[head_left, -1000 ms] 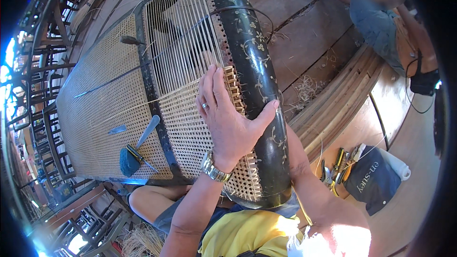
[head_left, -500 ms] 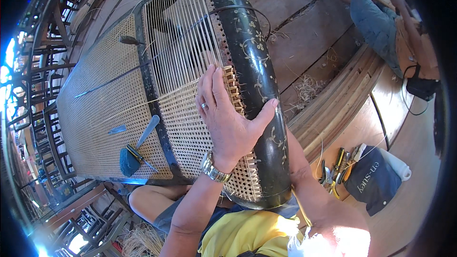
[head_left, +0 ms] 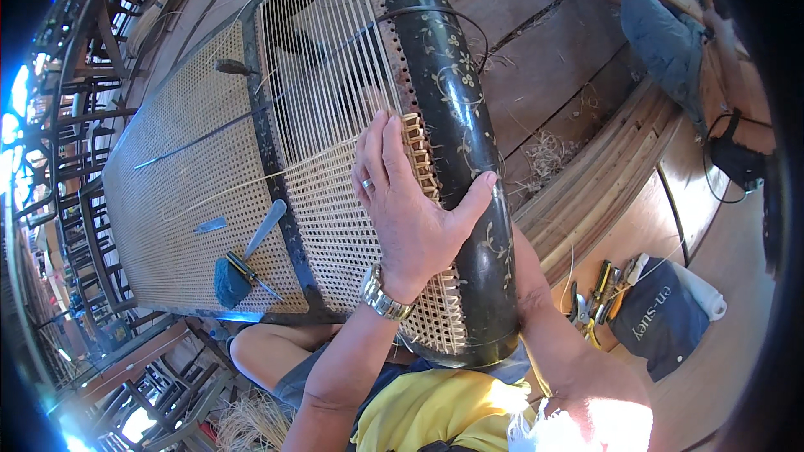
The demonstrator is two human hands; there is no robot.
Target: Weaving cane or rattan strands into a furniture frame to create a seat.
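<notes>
My left hand [head_left: 410, 209], with a ring and a metal wristwatch, lies flat on the woven cane panel [head_left: 335, 226] of a large furniture frame. Its fingers point up toward the bare upright cane strands [head_left: 322, 59], and its thumb rests on the black painted frame rail [head_left: 456, 109]. It holds nothing. My right forearm [head_left: 544, 318] reaches under the black rail from the lower right, so the rail hides my right hand. A long loose cane strand [head_left: 251, 180] runs across the panel to my fingers.
A finished cane panel [head_left: 176, 192] lies to the left with a dark pad [head_left: 228, 280], a flat tool [head_left: 266, 226] and a small blade [head_left: 209, 224] on it. Pliers [head_left: 590, 301] and a dark blue bag [head_left: 662, 318] lie on the wooden floor. Another person [head_left: 670, 33] sits at the upper right.
</notes>
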